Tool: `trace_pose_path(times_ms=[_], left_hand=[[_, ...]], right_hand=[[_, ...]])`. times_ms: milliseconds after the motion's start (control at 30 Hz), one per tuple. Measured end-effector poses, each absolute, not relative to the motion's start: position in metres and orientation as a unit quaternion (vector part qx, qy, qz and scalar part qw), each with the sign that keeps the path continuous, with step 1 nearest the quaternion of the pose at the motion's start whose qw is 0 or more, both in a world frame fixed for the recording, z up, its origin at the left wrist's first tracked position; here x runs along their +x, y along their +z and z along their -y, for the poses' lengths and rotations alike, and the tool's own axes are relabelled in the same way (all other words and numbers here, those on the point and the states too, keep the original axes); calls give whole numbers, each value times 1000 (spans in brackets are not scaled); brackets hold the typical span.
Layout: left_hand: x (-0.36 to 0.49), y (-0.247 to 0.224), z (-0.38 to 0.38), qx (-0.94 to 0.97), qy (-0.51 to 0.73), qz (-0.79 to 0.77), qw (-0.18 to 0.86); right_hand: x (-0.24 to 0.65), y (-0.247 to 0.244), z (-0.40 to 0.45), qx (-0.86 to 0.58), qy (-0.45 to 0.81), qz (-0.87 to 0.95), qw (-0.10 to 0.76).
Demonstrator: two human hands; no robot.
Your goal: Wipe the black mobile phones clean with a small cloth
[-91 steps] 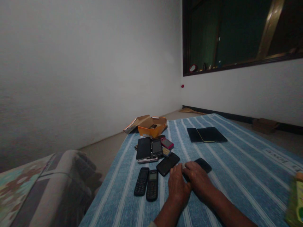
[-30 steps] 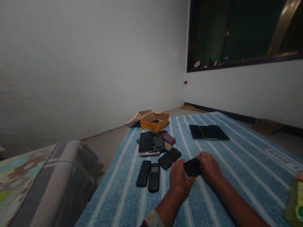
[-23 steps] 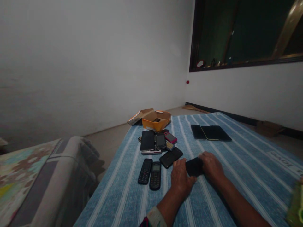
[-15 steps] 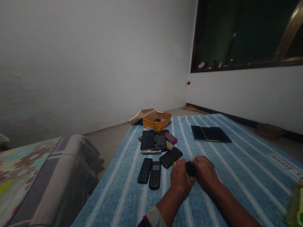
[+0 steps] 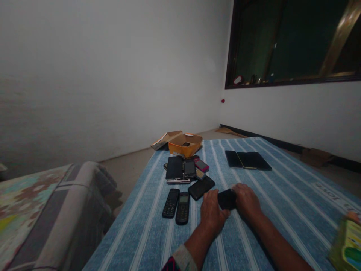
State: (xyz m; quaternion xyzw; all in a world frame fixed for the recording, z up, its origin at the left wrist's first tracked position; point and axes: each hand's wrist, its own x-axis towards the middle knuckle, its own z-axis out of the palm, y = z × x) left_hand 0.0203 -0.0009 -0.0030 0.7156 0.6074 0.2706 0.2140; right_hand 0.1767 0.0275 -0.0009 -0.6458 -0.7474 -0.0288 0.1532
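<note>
The dark phone (image 5: 226,199) is low over the striped cloth (image 5: 152,241), between the two hands and to the right of the keypad phones. The left hand (image 5: 211,212) grips its left end, fingers along the far side and thumb towards the near side. The right hand (image 5: 248,203) is curled at the right end, fingertips touching it; whether it pinches the phone or only presses on it, I cannot tell. For steady handling, the left hand would do best to carry the hold, keeping its grip to the edges so the flat face stays free, while the right works lightly and pushes no harder than the left can resist. A smooth case could well slip if both hands pulled apart. Keeping it low makes any drop a soft one. The left knuckles are near the black smartphone (image 5: 201,187), with the bar phone (image 5: 182,208) and the slim keypad phone (image 5: 170,203) further left, so small wrist movements, and elbows kept out wide, should avoid nudging them.
</note>
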Motion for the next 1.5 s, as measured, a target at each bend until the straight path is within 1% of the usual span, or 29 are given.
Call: trace_pose_path(times_ms=[167, 467, 867, 1000, 1233, 1500], left_hand=[[19, -8, 0, 718, 276, -604, 207], [17, 0, 1, 719, 271, -605, 208], [15, -2, -1, 719, 273, -602, 214], [16, -2, -2, 720, 278, -601, 205], [15, -10, -4, 735, 298, -582, 180], [14, -10, -4, 722, 274, -606, 190]], right_hand=[[177, -5, -27, -649, -31, 745, 154], [159, -10, -20, -597, -24, 781, 179], [181, -6, -37, -664, -30, 729, 163], [174, -9, -33, -633, -16, 753, 177], [144, -11, -20, -533, 24, 817, 219], [137, -6, -11, -498, 34, 841, 212]])
